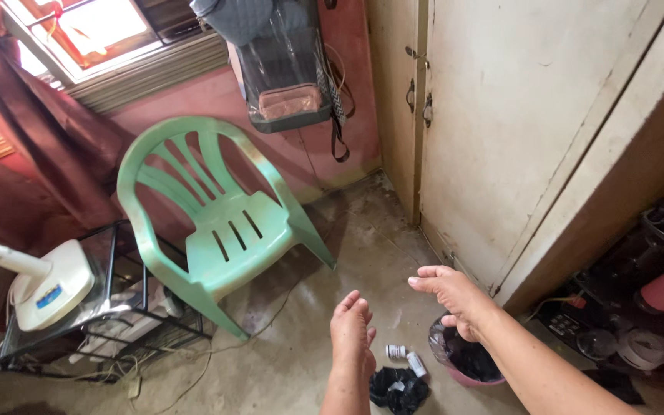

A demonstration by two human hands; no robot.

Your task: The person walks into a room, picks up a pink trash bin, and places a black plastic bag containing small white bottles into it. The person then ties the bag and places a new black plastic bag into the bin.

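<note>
My left hand [352,330] hangs over the concrete floor with its fingers loosely together and nothing in it. My right hand [451,296] is held out beside it, fingers slightly curled and apart, also empty. Directly below my right hand stands a small pink bin [466,361] lined with a black bag. On the floor between my hands lie a small white bottle [397,351], a second small container [416,364] and a crumpled black bag [397,388].
A green plastic chair [220,223] stands on the left near a pink wall. A white fan base [48,288] rests on a black wire rack [117,307]. A cream cupboard door [516,131] fills the right, with cluttered shelves [639,307] beside it.
</note>
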